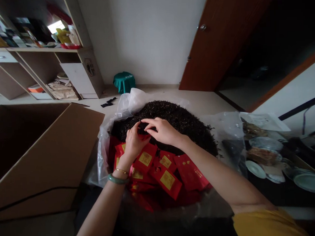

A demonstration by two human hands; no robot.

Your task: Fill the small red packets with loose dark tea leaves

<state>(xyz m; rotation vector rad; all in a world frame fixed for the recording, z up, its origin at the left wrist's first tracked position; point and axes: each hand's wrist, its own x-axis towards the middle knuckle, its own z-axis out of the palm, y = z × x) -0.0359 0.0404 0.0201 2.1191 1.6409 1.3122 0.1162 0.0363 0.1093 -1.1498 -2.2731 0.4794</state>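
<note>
My left hand (135,141) is closed, its fingers curled around a small red packet (144,137) that is mostly hidden behind the hand. Close to its fingertips is my right hand (163,130), bent at the wrist, with forefinger and thumb apart and nothing plainly held between them. Both hands hover at the near edge of a large heap of dark, dry leaves, like loose tea (173,112). Below them lie several red packets with gold labels (167,180), loosely piled. A clear plastic bag (103,155) with its mouth spread wide surrounds the heap and packets.
A large open cardboard box (77,149) stands at the left. Dishes (256,169) and bagged food crowd the right side. Behind are a teal-covered bin (124,82), a cluttered shelf unit (79,78) and a brown door (216,35).
</note>
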